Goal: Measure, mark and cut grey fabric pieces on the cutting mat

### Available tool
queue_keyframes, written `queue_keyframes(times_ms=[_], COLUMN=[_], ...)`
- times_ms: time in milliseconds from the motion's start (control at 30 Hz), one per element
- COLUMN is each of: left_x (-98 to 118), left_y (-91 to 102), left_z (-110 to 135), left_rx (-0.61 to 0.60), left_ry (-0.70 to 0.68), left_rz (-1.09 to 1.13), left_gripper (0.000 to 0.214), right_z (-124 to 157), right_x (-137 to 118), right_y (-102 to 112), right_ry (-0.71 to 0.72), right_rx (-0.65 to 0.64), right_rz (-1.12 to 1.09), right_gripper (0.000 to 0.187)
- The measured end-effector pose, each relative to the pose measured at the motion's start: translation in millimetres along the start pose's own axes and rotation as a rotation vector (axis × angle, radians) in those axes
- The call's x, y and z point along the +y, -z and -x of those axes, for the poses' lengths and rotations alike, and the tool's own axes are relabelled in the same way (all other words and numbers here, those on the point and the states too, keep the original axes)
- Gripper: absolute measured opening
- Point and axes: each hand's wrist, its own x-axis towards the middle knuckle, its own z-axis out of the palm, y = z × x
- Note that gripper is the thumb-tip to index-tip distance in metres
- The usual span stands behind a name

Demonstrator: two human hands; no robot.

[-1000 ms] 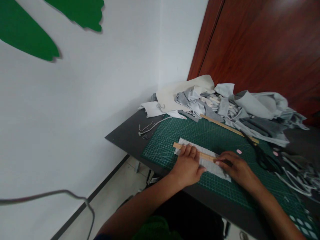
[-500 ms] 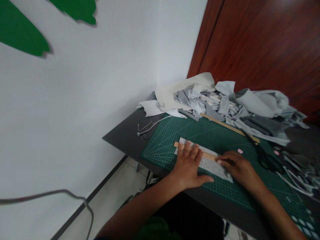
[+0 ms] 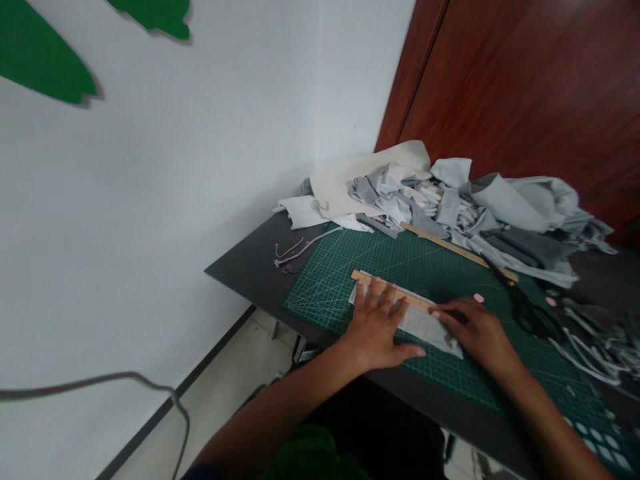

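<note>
A light grey strip of fabric (image 3: pixel 425 329) lies flat on the green cutting mat (image 3: pixel 320 293). Along the strip's far edge rests a short wooden ruler (image 3: pixel 418 301). My left hand (image 3: pixel 376 327) is spread over the fabric, its fingertips on the ruler and its thumb stretched out to the right. At the ruler's right end, my right hand (image 3: pixel 473 325) pinches it between thumb and fingers. Part of the fabric's right end is close under my right hand.
Black scissors (image 3: pixel 530 313) lie right of my right hand. A longer wooden ruler (image 3: pixel 460 251) borders a heap of grey and white fabric pieces (image 3: pixel 440 200) at the back. Cords (image 3: pixel 305 252) lie at the left, near the white wall (image 3: pixel 250 133). Pink chalk-like pieces (image 3: pixel 479 298) dot the mat.
The short ruler has slid away from me across the fabric, from nearer its middle to its far edge. Both hands moved slightly with it.
</note>
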Motion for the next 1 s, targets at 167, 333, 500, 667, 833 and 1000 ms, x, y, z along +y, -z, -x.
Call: queue_keyframes(times_ms=[167,333,500,667,833,1000], left_x=[-0.5,-1.4,-1.4,0.0,1.2,1.4], left_y=[-4.3,-5.6,-8.0,-12.0,-10.5,-9.9], left_z=[0.0,0.6,1.6,1.8,1.6,2.2], left_rx=[0.033,0.046,0.059,0.064,0.042,0.062], left_ry=[0.014,0.031,0.052,0.063,0.077,0.073], left_rz=[0.002,0.020,0.027,0.030,0.047,0.036], left_gripper=[0.097,0.095,0.097,0.101,0.109,0.107], right_z=[-0.8,-2.8,-5.7,-8.3,-7.7,-3.9], right_x=[-1.8,-4.6,-7.6,-4.8,-3.4,-6.3], right_y=[1.3,2.2,5.3,8.0,6.6,6.5], right_ry=[0.008,0.034,0.104,0.135,0.160,0.183], right_rx=[-0.012,-0.005,-0.018,-0.030,0.010,0.044], right_rz=[0.003,0.016,0.028,0.043,0.050,0.075], right_gripper=[0.040,0.040,0.039,0.032,0.035,0.040])
